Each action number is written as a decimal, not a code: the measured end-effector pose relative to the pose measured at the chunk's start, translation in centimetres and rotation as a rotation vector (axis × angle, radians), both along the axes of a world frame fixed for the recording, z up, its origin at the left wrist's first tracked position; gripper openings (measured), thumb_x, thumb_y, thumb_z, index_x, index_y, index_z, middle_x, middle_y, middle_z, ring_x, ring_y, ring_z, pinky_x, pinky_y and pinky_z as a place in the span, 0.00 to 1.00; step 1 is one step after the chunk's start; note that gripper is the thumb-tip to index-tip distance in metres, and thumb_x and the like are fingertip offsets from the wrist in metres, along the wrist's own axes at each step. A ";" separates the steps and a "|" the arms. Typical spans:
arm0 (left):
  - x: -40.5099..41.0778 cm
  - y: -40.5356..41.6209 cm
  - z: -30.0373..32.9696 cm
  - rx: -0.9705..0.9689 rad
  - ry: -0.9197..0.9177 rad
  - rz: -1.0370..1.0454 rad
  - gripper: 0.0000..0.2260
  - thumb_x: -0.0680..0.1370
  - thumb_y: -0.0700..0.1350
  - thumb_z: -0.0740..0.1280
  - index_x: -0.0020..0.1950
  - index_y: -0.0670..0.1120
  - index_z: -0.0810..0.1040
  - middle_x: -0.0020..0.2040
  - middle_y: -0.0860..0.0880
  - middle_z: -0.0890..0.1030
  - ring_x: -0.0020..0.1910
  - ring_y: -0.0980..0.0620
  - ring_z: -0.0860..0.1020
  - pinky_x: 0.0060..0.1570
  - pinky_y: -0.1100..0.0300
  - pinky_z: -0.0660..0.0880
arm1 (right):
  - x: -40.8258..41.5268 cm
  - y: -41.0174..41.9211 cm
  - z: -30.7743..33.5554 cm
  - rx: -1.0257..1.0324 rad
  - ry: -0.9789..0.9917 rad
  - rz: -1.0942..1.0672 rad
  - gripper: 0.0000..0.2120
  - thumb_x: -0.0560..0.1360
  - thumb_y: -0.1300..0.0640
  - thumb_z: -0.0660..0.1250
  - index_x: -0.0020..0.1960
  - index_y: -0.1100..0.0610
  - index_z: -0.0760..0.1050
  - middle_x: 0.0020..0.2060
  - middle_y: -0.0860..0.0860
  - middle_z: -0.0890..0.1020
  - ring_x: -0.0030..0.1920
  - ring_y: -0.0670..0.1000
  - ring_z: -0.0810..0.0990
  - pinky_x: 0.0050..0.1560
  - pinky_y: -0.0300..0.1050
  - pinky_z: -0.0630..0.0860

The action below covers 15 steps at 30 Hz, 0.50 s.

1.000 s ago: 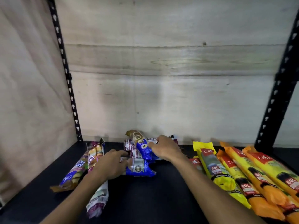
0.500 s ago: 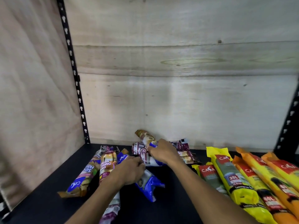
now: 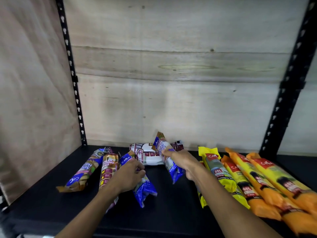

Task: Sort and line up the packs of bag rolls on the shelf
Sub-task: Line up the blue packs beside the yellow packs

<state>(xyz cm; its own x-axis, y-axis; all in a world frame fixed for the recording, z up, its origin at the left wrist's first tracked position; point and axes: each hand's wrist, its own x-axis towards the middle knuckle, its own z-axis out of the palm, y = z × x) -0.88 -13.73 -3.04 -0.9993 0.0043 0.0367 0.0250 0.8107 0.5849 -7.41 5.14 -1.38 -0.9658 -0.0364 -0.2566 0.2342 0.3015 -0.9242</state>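
Packs of bag rolls lie on a black shelf. My left hand grips a blue pack that lies pointing toward me, beside a brown drawstring pack and a blue-and-tan pack at the left. My right hand holds a second blue-and-white pack, lifted at its far end. Behind both hands lies a white-and-maroon pack, crosswise. At the right, yellow packs and orange packs lie side by side.
A plywood back wall and a plywood left side panel close in the shelf. Black perforated uprights stand at the back left and back right. Bare shelf shows between the blue packs and the yellow ones.
My left hand has pulled its blue pack out of the middle pile and turned it lengthwise beside the brown pack. My right hand has lifted its blue-and-white pack off the pile, toward me.
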 end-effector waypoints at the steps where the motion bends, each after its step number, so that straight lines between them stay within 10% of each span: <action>1: 0.4 0.2 -0.1 0.007 0.017 -0.001 0.12 0.81 0.49 0.63 0.63 0.47 0.76 0.63 0.49 0.76 0.55 0.55 0.74 0.56 0.61 0.72 | 0.6 0.1 -0.1 0.034 0.004 -0.006 0.28 0.69 0.43 0.75 0.60 0.60 0.77 0.48 0.58 0.86 0.45 0.58 0.87 0.52 0.54 0.84; 8: 3.0 2.4 -1.1 0.065 0.096 0.031 0.14 0.78 0.51 0.67 0.62 0.49 0.79 0.65 0.50 0.75 0.54 0.56 0.76 0.57 0.60 0.75 | 5.9 0.6 1.0 0.310 0.090 0.025 0.19 0.81 0.53 0.60 0.64 0.64 0.75 0.60 0.60 0.81 0.61 0.60 0.79 0.62 0.54 0.75; 15: 3.3 4.6 -0.5 -0.010 0.039 0.080 0.19 0.75 0.50 0.71 0.65 0.50 0.76 0.66 0.48 0.73 0.57 0.50 0.76 0.58 0.57 0.73 | 6.5 0.9 0.2 0.606 0.033 0.134 0.15 0.77 0.54 0.60 0.57 0.61 0.77 0.48 0.56 0.82 0.48 0.56 0.81 0.48 0.48 0.78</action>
